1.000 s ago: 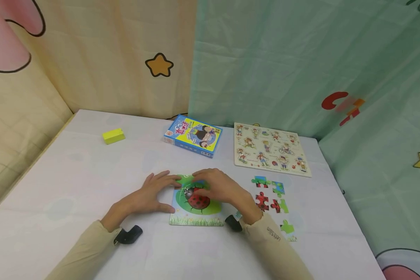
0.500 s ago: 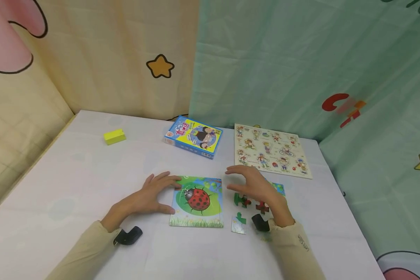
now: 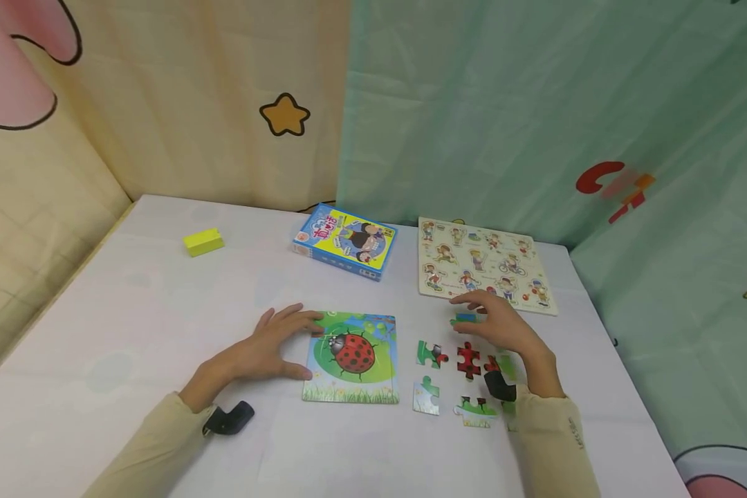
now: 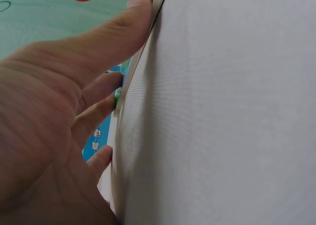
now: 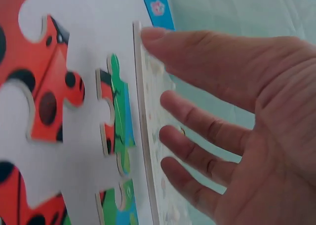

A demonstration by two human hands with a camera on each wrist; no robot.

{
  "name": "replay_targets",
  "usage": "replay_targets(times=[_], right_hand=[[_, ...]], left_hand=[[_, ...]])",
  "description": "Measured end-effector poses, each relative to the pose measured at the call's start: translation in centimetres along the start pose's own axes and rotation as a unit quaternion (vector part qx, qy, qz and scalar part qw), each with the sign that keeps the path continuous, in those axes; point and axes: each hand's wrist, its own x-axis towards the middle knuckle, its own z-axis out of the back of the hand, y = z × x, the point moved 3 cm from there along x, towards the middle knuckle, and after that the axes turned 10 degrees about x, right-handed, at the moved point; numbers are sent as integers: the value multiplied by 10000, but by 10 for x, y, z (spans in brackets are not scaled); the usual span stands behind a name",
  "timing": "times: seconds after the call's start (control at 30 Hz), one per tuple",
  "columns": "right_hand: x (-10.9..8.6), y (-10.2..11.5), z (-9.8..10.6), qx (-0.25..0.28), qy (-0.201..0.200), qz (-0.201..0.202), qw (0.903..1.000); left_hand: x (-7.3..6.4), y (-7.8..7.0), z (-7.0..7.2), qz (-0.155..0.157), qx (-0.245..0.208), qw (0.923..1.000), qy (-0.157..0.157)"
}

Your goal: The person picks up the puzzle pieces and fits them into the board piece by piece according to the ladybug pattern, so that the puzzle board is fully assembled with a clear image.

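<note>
A square ladybug puzzle board (image 3: 348, 393) lies flat before me. My left hand (image 3: 255, 354) rests at its left side, thumb near the lower corner and fingertips over the upper corner. To the right, my right hand (image 3: 504, 328) hovers with fingers spread above a green-and-blue puzzle piece (image 3: 465, 318), nothing held. In the right wrist view that piece (image 5: 121, 116) lies flat, apart from the thumb. Several loose pieces lie nearer me: a red spotted one (image 3: 469, 360), a green-and-red one (image 3: 431, 353), a pale corner (image 3: 426, 398) and a grassy one (image 3: 476, 413). The right wrist partly hides others.
Behind the puzzle lies a blue-and-yellow card box (image 3: 346, 242). A cream board with printed children (image 3: 485, 266) is at the back right, just beyond the right hand. A yellow block (image 3: 203, 242) sits at the back left. Curtains (image 3: 460, 124) hang behind the table.
My right hand has lifted off the ladybug board and moved right to over the green-and-blue puzzle piece, uncovering the board's upper right. The left hand has stayed in place.
</note>
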Motion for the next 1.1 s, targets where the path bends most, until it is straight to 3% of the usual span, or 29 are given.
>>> replay_targets(times=[0.3, 0.53, 1.1], right_hand=[[-9, -19, 12, 14, 68, -512, 9987], [-8, -23, 9, 163, 236, -482, 9984], [-4, -25, 10, -204, 220, -546, 9981]], left_hand=[[1, -4, 3, -35, -63, 10000, -6], [-1, -3, 2, -4, -116, 9999, -13], [1, 0, 0, -8, -35, 10000, -15]])
